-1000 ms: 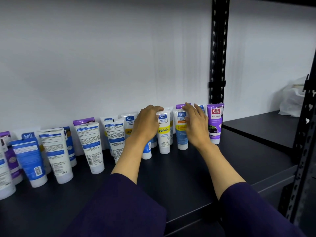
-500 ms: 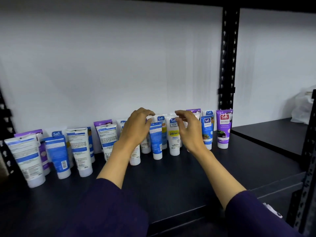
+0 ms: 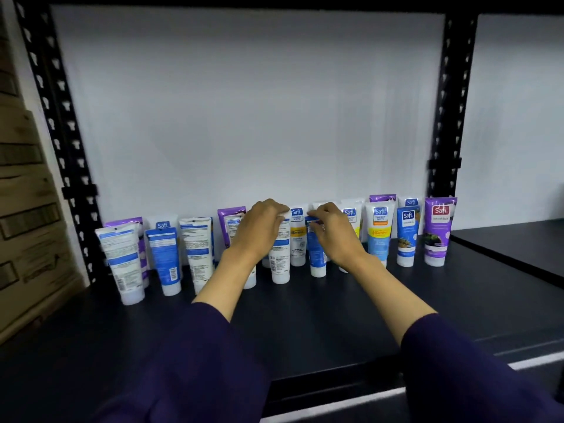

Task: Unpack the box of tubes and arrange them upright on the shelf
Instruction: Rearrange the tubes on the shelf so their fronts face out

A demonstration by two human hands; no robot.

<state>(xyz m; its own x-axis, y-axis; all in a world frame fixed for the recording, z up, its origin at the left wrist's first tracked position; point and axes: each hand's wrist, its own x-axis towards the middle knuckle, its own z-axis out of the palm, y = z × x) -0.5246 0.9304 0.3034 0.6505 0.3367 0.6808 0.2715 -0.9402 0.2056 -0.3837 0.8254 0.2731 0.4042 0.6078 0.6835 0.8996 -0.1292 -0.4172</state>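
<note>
Several white, blue and purple tubes stand cap-down in rows along the back of the dark shelf [image 3: 305, 325]. My left hand [image 3: 259, 230] curls its fingers over the top of a white tube [image 3: 280, 261] near the middle. My right hand [image 3: 332, 233] pinches the top of a blue tube [image 3: 316, 254] beside it. Both tubes stand on the shelf. A purple tube [image 3: 438, 233] ends the row at the right, and a white tube [image 3: 123, 264] stands at the left end. The box is not in view.
Black perforated uprights stand at the left [image 3: 64, 148] and right [image 3: 448, 117] of the bay. Stacked cardboard cartons [image 3: 27, 224] fill the far left. A neighbouring dark shelf [image 3: 518, 245] lies to the right. A white wall [image 3: 244, 117] backs the shelf.
The view has shifted left and pulled back. Both hands moved left along the row, from the tubes near the purple one to the white and blue tubes in the middle.
</note>
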